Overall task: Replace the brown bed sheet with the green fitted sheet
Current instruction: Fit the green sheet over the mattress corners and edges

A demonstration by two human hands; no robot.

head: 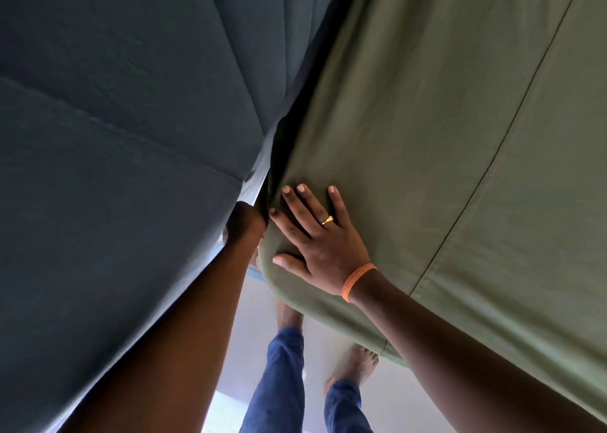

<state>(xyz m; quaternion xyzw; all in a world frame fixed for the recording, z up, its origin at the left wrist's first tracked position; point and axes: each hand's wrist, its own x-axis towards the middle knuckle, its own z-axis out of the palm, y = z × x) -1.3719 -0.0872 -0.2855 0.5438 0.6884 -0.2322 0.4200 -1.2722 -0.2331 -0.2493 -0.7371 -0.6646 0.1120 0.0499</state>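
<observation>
No legible writing or labels. One green fitted sheet (443, 130) covers the mattress at right, its corner wrapped over the edge. Right hand (315, 245), fingers spread flat, presses on that corner; one gold ring (327, 219), one orange wristband (356, 280). Left hand (244, 224) is buried in the gap beside the dark blue-grey padded surface (124, 143); its grasp cannot be judged. Two bare feet below.

1. The left hand (244, 225) goes into the dark gap between the grey panel (115, 170) and the green sheet (427, 137); its fingers are hidden.
2. The picture's edges cut off the sheet and the panel.
3. The bare feet (361, 363) are blurred.
</observation>
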